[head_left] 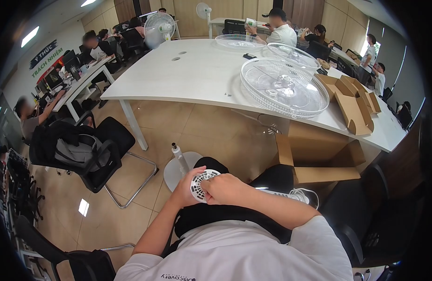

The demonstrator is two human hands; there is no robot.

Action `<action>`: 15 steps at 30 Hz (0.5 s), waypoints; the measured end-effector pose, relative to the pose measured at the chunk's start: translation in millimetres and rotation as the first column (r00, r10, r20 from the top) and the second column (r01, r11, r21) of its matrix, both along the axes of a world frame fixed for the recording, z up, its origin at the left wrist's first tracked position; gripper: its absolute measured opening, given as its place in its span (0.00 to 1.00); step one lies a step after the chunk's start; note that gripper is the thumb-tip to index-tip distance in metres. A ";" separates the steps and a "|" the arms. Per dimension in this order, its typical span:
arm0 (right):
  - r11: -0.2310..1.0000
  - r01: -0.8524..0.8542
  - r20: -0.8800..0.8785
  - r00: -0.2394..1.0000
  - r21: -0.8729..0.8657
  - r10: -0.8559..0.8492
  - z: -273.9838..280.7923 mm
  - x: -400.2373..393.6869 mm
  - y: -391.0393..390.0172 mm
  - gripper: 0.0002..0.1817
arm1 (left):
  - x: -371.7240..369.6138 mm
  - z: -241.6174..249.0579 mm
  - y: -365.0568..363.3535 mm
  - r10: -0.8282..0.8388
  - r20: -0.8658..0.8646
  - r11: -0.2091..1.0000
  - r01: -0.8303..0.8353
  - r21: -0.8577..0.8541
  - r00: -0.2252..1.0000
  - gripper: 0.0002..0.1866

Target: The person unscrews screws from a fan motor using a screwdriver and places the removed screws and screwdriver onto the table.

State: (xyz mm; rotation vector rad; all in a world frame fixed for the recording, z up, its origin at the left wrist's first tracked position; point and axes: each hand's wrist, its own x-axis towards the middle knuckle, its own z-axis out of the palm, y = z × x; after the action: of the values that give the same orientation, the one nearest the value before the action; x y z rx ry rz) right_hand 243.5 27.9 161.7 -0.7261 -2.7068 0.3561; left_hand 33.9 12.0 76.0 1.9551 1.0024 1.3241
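Note:
A white fan motor housing (196, 188) with a round, slotted face rests over my lap, its face turned up toward me. My left hand (182, 191) is wrapped around its left side. Curled fingers of my right hand (225, 188) press at the middle of the slotted face; whatever they pinch is hidden. Just beyond the left hand, a fan stand pole (179, 157) rises from its round white base (171, 174) on the floor. To the right, a white fan part (272, 191) lies by my leg with a coiled white cord (304, 195).
Clear fan grilles (285, 86) lie on the white table (155, 75) ahead, near cardboard packing (349, 103). An open cardboard box (319, 173) stands on the floor at right. Black chairs (96, 154) flank me. Other people sit and stand farther back.

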 end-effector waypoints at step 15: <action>0.771 0.637 -0.019 0.770 -0.018 -0.637 72.3 47.0 245.9 0.14 | -14.7 8.8 5.7 -0.186 -0.236 0.983 0.184 -0.030 0.954 0.58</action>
State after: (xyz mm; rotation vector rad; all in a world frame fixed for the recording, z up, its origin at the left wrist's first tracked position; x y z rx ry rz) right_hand 290.5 273.8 234.0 -1.5608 -2.2402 0.1998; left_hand 19.2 17.7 84.9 2.1803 0.9037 0.9997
